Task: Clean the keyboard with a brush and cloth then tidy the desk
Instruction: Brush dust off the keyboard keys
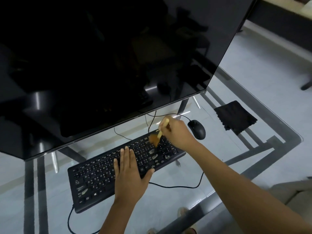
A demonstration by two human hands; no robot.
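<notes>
A black keyboard (99, 179) lies slanted on the glass desk (228, 154), with pale dusty smudges on some keys. My left hand (129, 173) lies flat on its middle keys, fingers together, pressing it down. My right hand (177, 132) grips a small brush (160, 132) with a pale wooden handle; its orange-brown bristles, blurred, touch the keys near the keyboard's right end. A folded black cloth (235, 116) lies on the desk at the right, apart from both hands.
A large dark monitor (101, 56) stands just behind the keyboard, its lower edge overhanging it. A black mouse (196, 129) sits right of my right hand, its cable looping behind. The keyboard cable runs along the front. The desk's corner is at the right.
</notes>
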